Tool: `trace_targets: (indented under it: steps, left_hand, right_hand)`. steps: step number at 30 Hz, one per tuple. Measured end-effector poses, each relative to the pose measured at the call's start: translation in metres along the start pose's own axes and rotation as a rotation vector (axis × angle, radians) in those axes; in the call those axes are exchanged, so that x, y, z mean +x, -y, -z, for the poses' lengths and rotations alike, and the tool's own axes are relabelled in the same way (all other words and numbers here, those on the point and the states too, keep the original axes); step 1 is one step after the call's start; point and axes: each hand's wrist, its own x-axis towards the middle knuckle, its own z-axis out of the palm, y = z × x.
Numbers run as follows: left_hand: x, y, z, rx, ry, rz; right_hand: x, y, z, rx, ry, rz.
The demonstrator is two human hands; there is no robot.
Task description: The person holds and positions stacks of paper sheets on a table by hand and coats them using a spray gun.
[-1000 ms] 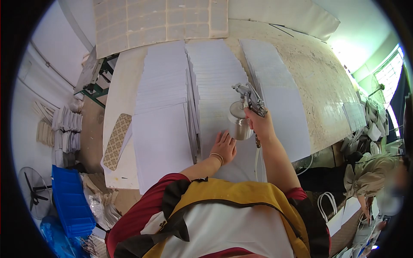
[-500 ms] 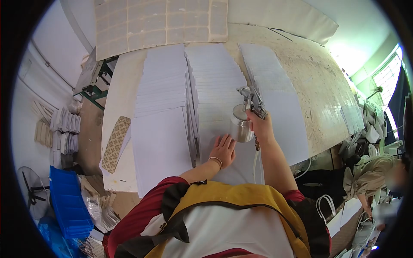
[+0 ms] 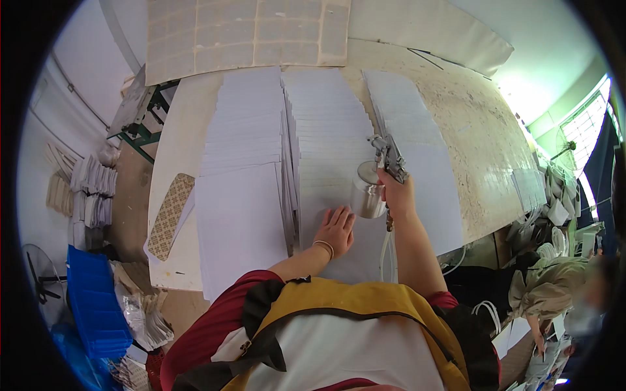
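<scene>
I see the right hand (image 3: 399,190) wrapped round the spray gun (image 3: 369,190), the left hand (image 3: 336,229) spread, seemingly flat, on the middle sheets (image 3: 328,146), which sideways drag could skew.

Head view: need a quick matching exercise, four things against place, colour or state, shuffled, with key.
1. spray gun
2. left hand
3. patterned strip
4. left sleeve

A. dark red
B. on the table, left of the sheets
C. gripped by the right hand
D. palm down on the middle row of sheets

Pairs: 1-C, 2-D, 3-B, 4-A
</scene>
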Motion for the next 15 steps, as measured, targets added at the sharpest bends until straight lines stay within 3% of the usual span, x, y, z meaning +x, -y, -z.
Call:
trace_targets:
  steps: [7, 15]
  left_hand:
    - [0.000, -0.001, 0.003, -0.011, 0.026, 0.001]
    - [0.000, -0.001, 0.003, 0.010, 0.035, 0.009]
  right_hand:
    - [0.022, -0.015, 0.000, 0.059, -0.110, 0.088]
    - [0.020, 0.001, -0.006, 0.055, -0.087, 0.083]
